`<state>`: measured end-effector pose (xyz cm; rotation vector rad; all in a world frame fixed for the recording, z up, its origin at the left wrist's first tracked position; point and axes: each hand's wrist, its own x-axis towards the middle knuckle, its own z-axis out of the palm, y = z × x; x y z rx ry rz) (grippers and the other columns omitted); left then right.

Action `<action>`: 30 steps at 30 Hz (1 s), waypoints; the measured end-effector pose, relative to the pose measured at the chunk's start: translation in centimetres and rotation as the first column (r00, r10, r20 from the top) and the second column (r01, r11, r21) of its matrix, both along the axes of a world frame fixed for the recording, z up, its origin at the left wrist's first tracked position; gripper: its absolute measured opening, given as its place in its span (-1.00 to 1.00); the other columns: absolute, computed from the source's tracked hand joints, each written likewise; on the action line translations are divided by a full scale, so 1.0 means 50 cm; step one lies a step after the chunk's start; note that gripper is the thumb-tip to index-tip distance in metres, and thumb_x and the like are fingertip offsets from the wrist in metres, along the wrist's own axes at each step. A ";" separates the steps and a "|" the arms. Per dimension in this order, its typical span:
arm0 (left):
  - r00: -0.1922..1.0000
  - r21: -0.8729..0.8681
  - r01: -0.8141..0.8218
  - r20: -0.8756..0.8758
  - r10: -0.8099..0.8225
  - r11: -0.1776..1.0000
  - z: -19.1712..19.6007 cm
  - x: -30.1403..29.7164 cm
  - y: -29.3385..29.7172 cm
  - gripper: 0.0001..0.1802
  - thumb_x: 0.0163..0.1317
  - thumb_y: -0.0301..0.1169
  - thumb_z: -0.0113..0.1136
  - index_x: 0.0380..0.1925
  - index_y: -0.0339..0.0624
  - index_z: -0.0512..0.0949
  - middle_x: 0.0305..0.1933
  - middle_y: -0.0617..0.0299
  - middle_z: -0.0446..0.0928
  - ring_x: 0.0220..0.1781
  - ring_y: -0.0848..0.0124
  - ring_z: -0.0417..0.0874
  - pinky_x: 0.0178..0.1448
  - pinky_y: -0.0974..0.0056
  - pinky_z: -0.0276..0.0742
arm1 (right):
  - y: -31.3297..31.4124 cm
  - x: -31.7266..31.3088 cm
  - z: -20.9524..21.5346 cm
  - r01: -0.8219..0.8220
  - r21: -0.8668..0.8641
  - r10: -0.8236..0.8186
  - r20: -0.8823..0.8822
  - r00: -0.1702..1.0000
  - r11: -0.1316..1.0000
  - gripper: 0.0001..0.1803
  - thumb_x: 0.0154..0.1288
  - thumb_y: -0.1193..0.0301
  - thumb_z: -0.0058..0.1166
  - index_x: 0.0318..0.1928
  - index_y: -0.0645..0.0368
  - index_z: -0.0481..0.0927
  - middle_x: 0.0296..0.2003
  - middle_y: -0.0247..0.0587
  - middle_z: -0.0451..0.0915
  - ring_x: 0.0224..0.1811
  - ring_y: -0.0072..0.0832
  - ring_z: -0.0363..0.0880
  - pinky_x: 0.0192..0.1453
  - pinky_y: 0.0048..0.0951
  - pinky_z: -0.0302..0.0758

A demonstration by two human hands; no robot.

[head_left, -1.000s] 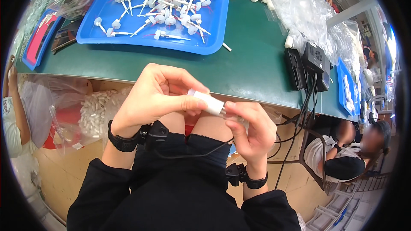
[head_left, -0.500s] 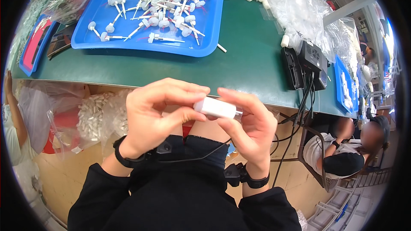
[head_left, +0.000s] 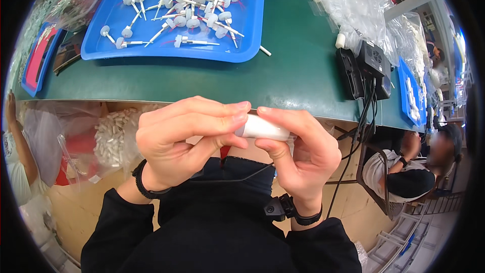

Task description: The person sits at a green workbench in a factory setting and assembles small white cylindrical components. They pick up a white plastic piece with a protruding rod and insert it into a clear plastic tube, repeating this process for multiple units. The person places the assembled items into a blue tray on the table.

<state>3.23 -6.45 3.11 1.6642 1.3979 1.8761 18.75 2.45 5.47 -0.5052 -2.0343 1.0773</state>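
Green table (head_left: pixel 303 78) filled the upper view. Blue tray (head_left: pixel 108 45) on it held many white stemmed parts (head_left: pixel 189 12). Black box with cables (head_left: pixel 371 65) sat at the table's right edge; clear bag of white pieces (head_left: pixel 113 136) hung below its front edge. Left hand (head_left: pixel 184 141) and right hand (head_left: pixel 300 154) both pinched 1 white cylinder (head_left: pixel 262 129) between fingertips, below the table edge, ends largely covered.

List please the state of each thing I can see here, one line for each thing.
White cylinder: held level between both hands, in front of the table edge.
Left hand: closed on the cylinder's left end.
Right hand: fingers curled around the cylinder's right part.
Blue tray: on the green table, holding a loose heap of white stick parts.
Black box: standing on the table, cables attached.
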 end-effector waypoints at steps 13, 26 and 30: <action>0.861 -0.179 0.233 0.494 -0.118 0.956 -0.006 -0.008 0.008 -0.65 -0.22 -0.67 0.43 -0.32 -0.35 0.61 -0.24 -0.02 0.58 -0.22 0.33 0.64 -0.22 0.38 0.61 | 0.008 -0.002 -0.029 0.027 0.231 -0.001 -0.113 0.994 0.973 -0.68 -0.05 0.70 0.24 -0.19 0.27 0.63 -0.30 -0.09 0.62 -0.30 -0.37 0.63 -0.30 -0.50 0.58; 0.998 -0.075 0.046 0.037 -0.043 0.996 -0.011 -0.012 -0.002 -0.68 -0.21 -0.69 0.40 -0.34 -0.30 0.64 -0.32 0.05 0.60 -0.35 0.35 0.66 -0.33 0.41 0.58 | -0.006 0.001 -0.016 0.009 0.420 0.000 -0.021 1.000 0.907 -0.62 -0.13 0.74 0.16 -0.18 0.32 0.63 -0.32 -0.04 0.60 -0.32 -0.28 0.64 -0.29 -0.45 0.60; 0.997 0.037 0.041 -0.070 -0.038 0.998 -0.021 -0.006 -0.002 -0.69 -0.15 -0.70 0.38 -0.31 -0.31 0.62 -0.28 0.03 0.57 -0.30 0.32 0.65 -0.33 0.39 0.59 | -0.003 0.010 -0.023 -0.036 0.461 0.048 -0.016 0.999 0.887 -0.63 -0.10 0.68 0.18 -0.15 0.31 0.63 -0.27 0.00 0.60 -0.31 -0.24 0.64 -0.25 -0.40 0.60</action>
